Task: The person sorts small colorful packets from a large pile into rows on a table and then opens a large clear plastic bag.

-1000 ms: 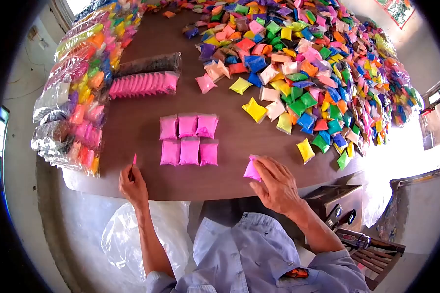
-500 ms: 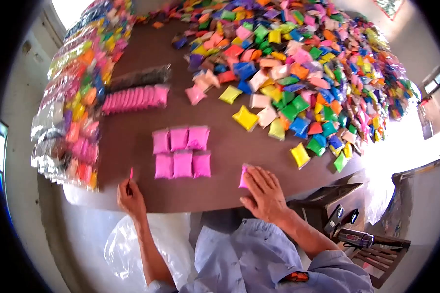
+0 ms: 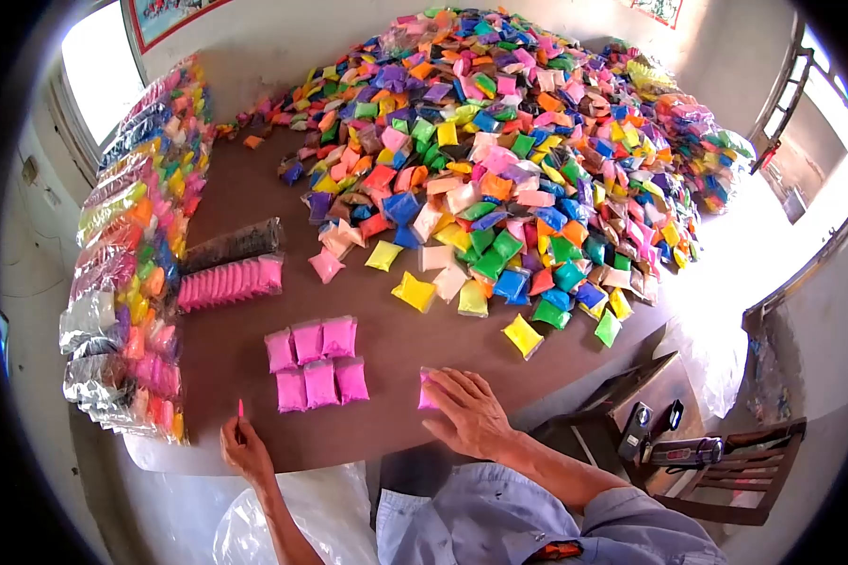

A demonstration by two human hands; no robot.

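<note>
My left hand [image 3: 245, 450] is closed at the table's front edge around a slim, bright pink stick-like thing [image 3: 241, 408], its tip pointing up from the fingers. My right hand [image 3: 471, 412] lies with fingers stretched out over a small pink packet [image 3: 425, 388], most of which it covers. Between the hands, pink packets [image 3: 320, 382] lie flat in two neat rows of three. Farther back on the left is a clear bag with a row of pink packets [image 3: 231, 282], touching a similar bag with dark contents [image 3: 233, 247].
A large heap of loose coloured packets [image 3: 499, 188] covers the back and right of the brown table [image 3: 226, 358]. Filled bags [image 3: 127, 282] line its left edge. At right stands a wooden chair [image 3: 749, 476] beside a box [image 3: 650, 395] with small devices. Clear plastic [image 3: 301, 513] hangs below.
The view has tilted up and shifted, so the table's things sit lower and more to the left. Both hands keep nearly the same pose, the right still over its pink packet.
</note>
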